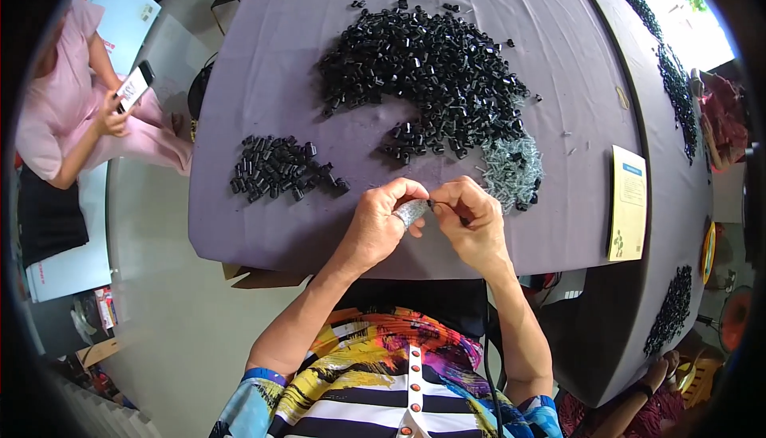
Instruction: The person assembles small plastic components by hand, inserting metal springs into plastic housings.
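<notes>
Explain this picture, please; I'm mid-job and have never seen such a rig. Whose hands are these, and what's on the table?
No machine here: these are a person's own left hand and right hand. The single picture comes from a wide fisheye camera worn on the head, looking down, so straight edges bend near the rim. Picture left is the person's left.

On the cloth-covered table lie a large heap of black pieces, a smaller black heap to its left, and clear pieces at its near right edge.

The fingertips meet and seem to pinch a small dark piece, mostly hidden.
</notes>
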Demonstrator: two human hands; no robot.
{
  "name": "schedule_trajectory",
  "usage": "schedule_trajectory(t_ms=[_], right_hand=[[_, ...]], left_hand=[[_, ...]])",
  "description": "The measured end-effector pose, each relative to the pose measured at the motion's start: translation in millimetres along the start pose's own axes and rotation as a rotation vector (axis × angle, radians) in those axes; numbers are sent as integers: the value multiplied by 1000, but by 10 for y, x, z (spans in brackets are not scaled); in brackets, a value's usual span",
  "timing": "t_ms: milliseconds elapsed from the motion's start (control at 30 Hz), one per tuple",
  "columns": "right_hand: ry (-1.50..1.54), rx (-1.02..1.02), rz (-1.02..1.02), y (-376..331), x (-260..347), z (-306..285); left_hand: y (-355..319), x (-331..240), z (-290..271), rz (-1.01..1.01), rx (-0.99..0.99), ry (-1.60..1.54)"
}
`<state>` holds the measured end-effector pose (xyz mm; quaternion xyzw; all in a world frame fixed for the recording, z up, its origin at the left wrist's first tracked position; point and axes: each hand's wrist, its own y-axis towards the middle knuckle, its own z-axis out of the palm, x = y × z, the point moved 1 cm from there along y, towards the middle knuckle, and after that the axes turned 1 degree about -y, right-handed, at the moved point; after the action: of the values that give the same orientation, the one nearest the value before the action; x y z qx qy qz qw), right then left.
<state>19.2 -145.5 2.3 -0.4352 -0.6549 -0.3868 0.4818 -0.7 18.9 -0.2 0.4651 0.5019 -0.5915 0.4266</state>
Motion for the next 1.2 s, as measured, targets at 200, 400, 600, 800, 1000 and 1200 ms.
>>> schedule_trajectory(t_ms=[200, 400, 600, 800, 1000, 1200], right_hand=[[-7, -24, -19, 34, -21, 23], [-40, 39, 6, 40, 44, -24], [-6, 48, 31, 51, 59, 11], [63, -4, 101, 182, 75, 103], [-339, 8, -147, 369, 209, 123], [-666, 8, -226, 539, 110, 294]], left_hand=[[16, 10, -17, -8, -11, -26], [-2, 2, -24, -5, -6, 12], [-26, 4, -11, -3, -9, -36], [-28, 83, 22, 52, -184, -202], [-130, 108, -148, 41, -350, -303], [-152, 125, -161, 60, -342, -322]])
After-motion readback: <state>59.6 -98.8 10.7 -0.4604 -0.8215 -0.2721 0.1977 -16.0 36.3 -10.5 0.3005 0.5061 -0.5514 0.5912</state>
